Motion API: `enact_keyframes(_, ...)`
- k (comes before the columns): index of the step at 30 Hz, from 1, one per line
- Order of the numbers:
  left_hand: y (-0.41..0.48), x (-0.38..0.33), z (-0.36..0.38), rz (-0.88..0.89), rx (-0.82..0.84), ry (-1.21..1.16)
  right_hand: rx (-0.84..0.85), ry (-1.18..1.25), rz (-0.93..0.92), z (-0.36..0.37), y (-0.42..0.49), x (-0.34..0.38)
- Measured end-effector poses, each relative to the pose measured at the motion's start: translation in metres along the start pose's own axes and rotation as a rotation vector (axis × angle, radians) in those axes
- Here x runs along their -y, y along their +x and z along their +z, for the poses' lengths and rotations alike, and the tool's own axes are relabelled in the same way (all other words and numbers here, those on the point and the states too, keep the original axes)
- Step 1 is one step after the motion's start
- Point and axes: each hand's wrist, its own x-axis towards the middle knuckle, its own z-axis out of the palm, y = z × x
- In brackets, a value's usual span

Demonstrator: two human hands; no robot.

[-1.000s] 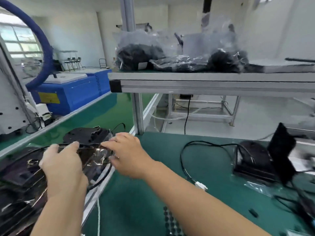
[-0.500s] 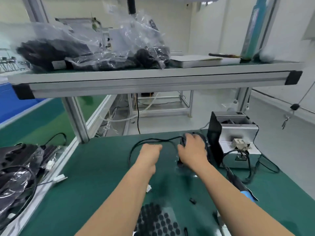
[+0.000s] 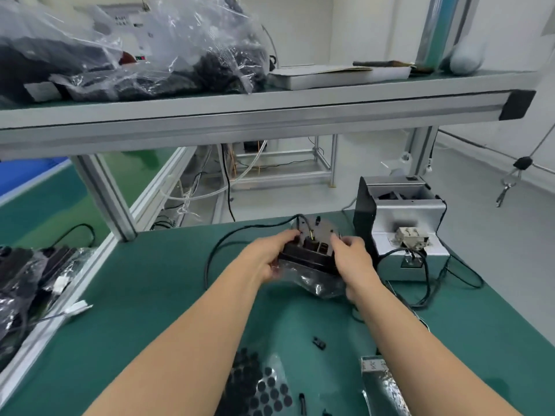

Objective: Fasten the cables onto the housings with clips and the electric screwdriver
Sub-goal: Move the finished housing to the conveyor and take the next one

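Black plastic housing (image 3: 309, 250) is held just left of a grey metal box (image 3: 405, 235), above the green worktop (image 3: 150, 295). A person's left hand (image 3: 270, 253) and right hand (image 3: 351, 256) grip its two ends, fingers curled; its cable (image 3: 228, 238) loops away from the box.

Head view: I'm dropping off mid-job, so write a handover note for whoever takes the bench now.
Left hand grips the housing at its left end; right hand grips its right end.
The housing is held just above the green mat, with a clear bag beneath it. Its black cable trails left across the mat. A loose clip lies nearer the body. The screwdriver is not clearly in view.
Done: housing in hand.
Left: clip the cable on and screw it down.
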Motion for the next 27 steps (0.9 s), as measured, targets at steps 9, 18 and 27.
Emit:
enact_keyframes(9, -0.122, 0.044, -0.070, 0.279, -0.061, 0.004, 0.430, 0.481, 0.149, 0.021, -0.073, 0.003)
enact_keyframes(18, -0.248, 0.151, -0.096, 0.229, -0.421, 0.334, 0.717, -0.095, 0.028, 0.010, -0.174, -0.030)
enact_keyframes(27, -0.264, 0.169, -0.119, 0.017, -0.267, 0.909, 0.659, -0.836, -0.294, 0.006, -0.196, -0.043)
